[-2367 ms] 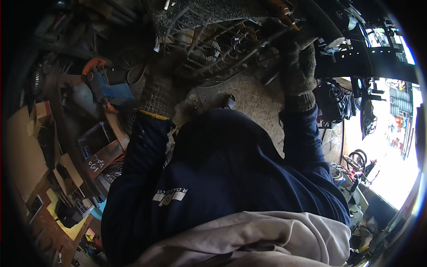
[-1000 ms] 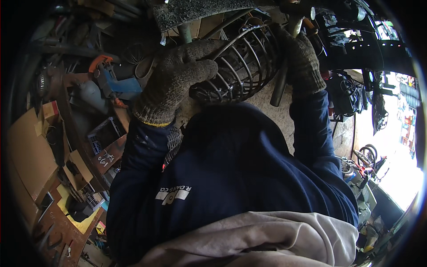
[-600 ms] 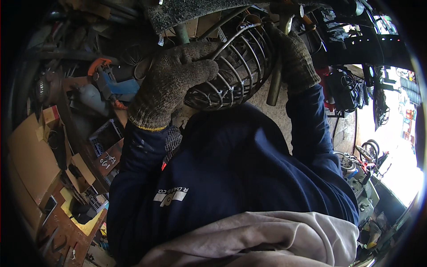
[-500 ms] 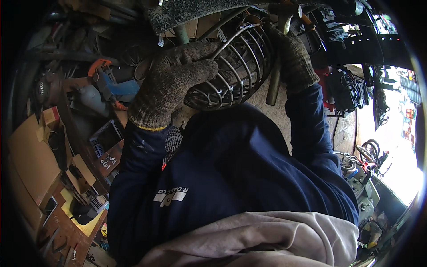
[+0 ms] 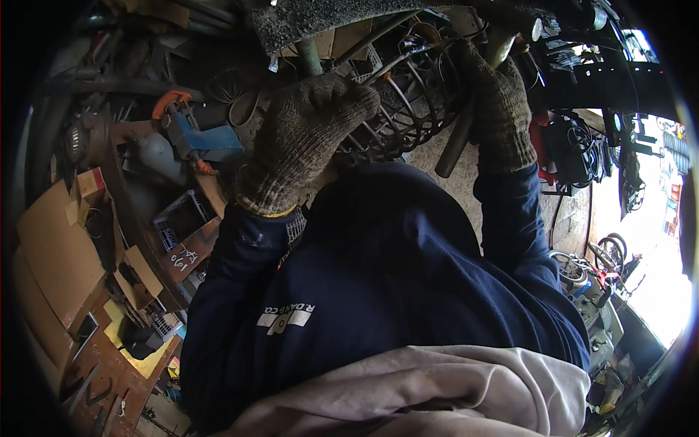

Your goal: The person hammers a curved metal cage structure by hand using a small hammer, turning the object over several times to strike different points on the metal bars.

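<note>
Fingers closed, the left hand (image 5: 312,131) is clasping a barred metal cage (image 5: 402,125), seemingly steadying it, the right hand (image 5: 501,109) firmly gripping a hammer (image 5: 455,148).

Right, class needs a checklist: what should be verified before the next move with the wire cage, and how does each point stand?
1. Gloves on both hands: ok, left hand and right hand are covered.
2. Left hand on the cage: ok, at its left end.
3. Rod held: ok, in the right hand.
4. Left hand clear of the bars: not ok, it lies against them.
5. Sleeves down to the gloves: ok.
6. Cage supported underneath: cannot tell.
</note>
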{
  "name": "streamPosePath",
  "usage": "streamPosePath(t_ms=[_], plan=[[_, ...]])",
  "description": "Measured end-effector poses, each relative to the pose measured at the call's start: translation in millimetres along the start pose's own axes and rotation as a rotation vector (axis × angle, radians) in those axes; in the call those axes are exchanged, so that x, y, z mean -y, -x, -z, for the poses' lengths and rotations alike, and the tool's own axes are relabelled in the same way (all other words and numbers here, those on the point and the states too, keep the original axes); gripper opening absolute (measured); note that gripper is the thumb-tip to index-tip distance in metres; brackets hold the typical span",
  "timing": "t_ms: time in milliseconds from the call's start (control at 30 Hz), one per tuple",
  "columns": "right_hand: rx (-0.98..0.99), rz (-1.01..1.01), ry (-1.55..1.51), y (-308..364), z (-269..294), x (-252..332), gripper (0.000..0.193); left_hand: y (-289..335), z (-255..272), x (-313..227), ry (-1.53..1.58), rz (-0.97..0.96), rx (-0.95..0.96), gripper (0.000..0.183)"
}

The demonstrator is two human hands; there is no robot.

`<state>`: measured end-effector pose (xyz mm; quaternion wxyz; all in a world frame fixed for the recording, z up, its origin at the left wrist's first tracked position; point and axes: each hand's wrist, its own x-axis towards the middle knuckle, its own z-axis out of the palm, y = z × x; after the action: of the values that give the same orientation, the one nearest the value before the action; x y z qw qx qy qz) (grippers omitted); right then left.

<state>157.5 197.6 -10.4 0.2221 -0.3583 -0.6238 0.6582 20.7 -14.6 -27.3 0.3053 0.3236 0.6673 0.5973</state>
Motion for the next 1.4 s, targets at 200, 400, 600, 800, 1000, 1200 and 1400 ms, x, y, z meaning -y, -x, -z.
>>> streamPosePath(t_ms=[200,400,600,800,1000,1200,1400], plan=[[-0.014,0.087,-0.039,4.6,-6.2,0.5,0.044,0.7,0.1,4.1,-0.144,-0.109,-0.072,0.017],[-0.002,0.049,0.022,2.8,-7.7,5.4,0.039,-0.9,-0.1,-14.9,-0.198,0.065,0.062,0.024],[-0.062,0.046,-0.066,-2.7,-2.2,-2.7,0.038,-1.4,3.5,-6.9,-0.112,-0.112,0.14,0.029],[-0.037,-0.003,-0.105,-21.5,4.4,-28.0,0.038,3.8,7.9,27.0,-0.095,-0.136,0.033,0.037],[0.017,-0.176,-0.189,-21.8,1.7,-22.1,0.032,-3.9,10.6,6.5,0.268,0.011,0.057,0.049],[0.024,-0.164,-0.224,-26.2,1.7,-36.6,0.031,-7.9,7.4,10.8,0.219,0.074,0.026,0.046],[-0.017,0.003,0.069,-33.2,-2.6,-42.2,0.046,-2.2,-7.0,27.6,-0.603,-0.457,-0.242,0.026]])
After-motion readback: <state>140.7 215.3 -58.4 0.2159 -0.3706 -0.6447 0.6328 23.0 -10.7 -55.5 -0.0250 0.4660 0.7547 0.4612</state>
